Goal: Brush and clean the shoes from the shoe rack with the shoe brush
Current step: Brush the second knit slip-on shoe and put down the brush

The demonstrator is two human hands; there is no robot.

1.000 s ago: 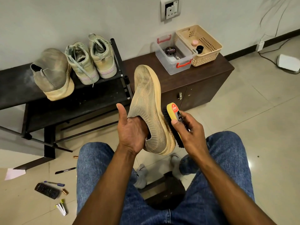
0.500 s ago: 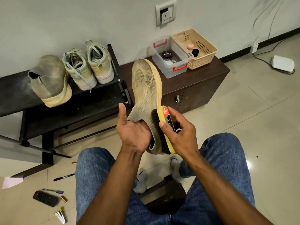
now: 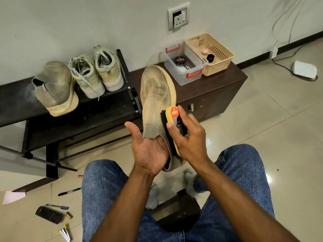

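Note:
A tan knit slip-on shoe [image 3: 156, 95] stands toe-up in front of me. My left hand [image 3: 150, 151] has its fingers inside the shoe's opening, thumb out. My right hand [image 3: 189, 137] grips a yellow shoe brush [image 3: 173, 116] whose dark bristles press against the shoe's right side near the collar. On the black shoe rack [image 3: 97, 116] at the left sit the matching tan shoe [image 3: 54, 88], lying on its side, and a pair of pale green lace-up sneakers [image 3: 95, 72].
A dark low cabinet [image 3: 218, 91] behind the shoe carries a clear box [image 3: 183, 67] with a polish tin and a beige basket [image 3: 211, 53]. Pens, a small brush [image 3: 49, 214] and other bits lie on the tiled floor at the lower left. My jeans-clad knees fill the bottom.
The brush has moved up from the sole edge near the heel onto the knit side by the collar. The shoe has tilted more upright in my left hand.

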